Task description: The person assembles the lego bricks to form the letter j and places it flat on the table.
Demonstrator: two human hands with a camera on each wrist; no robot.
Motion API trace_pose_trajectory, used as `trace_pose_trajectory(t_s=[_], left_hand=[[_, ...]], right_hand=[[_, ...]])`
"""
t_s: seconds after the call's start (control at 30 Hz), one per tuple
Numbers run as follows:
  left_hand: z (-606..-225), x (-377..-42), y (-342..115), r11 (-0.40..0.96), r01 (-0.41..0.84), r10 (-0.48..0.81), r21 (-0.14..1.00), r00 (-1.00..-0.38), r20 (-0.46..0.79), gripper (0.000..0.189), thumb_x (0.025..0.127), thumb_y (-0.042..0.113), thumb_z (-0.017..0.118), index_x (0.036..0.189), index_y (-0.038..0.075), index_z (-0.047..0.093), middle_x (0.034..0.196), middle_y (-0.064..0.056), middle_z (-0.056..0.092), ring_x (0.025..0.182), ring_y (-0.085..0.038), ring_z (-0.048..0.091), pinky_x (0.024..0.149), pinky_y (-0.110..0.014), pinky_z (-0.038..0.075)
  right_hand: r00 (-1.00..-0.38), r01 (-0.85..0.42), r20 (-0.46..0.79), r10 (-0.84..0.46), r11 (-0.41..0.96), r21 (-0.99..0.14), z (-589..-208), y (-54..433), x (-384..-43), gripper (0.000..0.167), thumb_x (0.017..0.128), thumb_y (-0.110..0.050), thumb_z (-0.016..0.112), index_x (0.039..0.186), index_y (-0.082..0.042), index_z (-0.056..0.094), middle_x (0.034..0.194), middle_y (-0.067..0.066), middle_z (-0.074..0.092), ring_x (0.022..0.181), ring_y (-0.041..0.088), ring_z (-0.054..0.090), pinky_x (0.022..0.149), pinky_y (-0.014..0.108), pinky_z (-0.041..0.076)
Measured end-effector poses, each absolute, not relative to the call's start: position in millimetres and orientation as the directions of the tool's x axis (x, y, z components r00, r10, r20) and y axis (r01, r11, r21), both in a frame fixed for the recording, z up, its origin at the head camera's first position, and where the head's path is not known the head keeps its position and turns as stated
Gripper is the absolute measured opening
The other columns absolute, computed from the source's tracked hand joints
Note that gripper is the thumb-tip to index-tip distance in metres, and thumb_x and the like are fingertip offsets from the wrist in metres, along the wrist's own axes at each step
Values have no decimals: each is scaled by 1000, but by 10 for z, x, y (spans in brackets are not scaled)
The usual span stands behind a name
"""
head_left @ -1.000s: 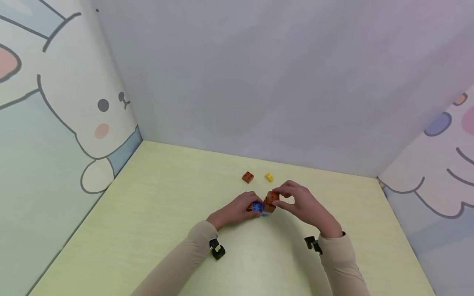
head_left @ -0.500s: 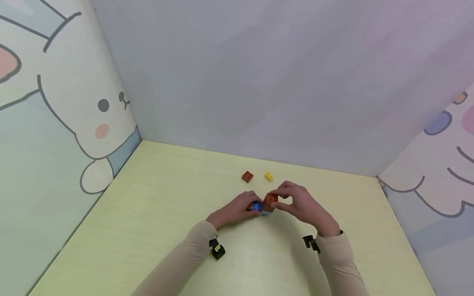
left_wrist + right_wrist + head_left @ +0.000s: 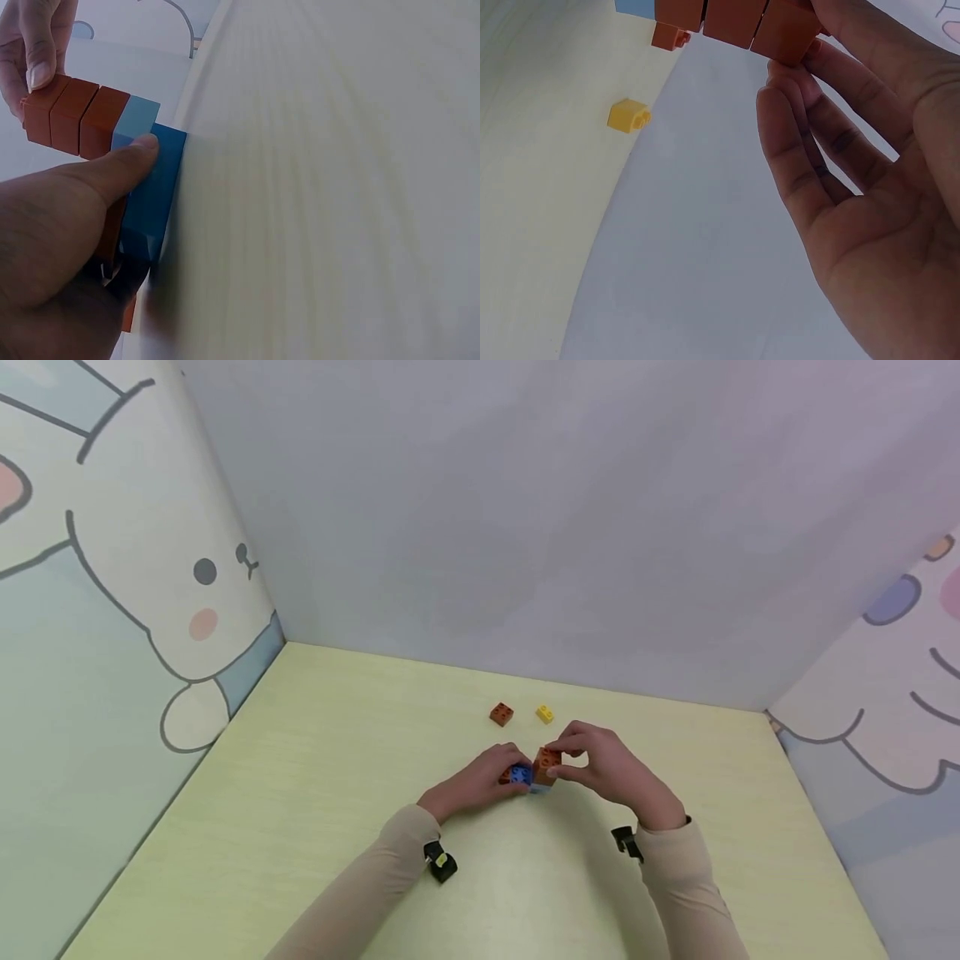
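Observation:
My left hand (image 3: 472, 785) grips the low part of a toy brick build, its thumb on a long blue brick (image 3: 159, 195) at the table. A light blue brick (image 3: 136, 120) sits on the blue one's end, and three reddish-brown bricks rise above it in a column. With thumb and fingers my right hand (image 3: 611, 768) pinches the topmost brown brick (image 3: 43, 114). That brick lines up with those below, a thin seam showing between them. More brown and blue studded bricks (image 3: 519, 775) show inside my left hand, partly hidden by its fingers.
Behind the build lie a loose reddish-brown brick (image 3: 502, 714) and a small yellow brick (image 3: 545, 714) on the pale table (image 3: 337, 718). A grey wall (image 3: 487, 527) closes off the back, and walls with cartoon drawings stand at both sides.
My right hand has moved slightly left and down with the top brown brick, which went from offset to lined up on the column. The left hand keeps its hold on the build.

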State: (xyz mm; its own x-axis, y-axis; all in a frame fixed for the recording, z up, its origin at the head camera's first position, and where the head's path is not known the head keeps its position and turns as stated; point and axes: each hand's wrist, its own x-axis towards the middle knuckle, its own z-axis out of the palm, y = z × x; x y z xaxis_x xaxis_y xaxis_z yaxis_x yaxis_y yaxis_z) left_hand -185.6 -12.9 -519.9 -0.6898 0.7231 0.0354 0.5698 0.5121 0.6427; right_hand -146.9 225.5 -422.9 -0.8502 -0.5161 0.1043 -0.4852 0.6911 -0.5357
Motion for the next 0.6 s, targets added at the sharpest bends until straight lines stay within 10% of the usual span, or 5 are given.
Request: trace_pose_trajectory(t_s=[0.6], left_hand=[[-5244,-1879,-118,515,555,719,653,-695,24,37,102,37,63,132,16,63,123,2,62,110,-9,55,101,-28,49]], right_hand=[[-865,-453,87,-495,695,-558,-4343,2298,-1501,26,90,-29,80,114,-20,75,101,-9,65,90,21,58,78,26,48]])
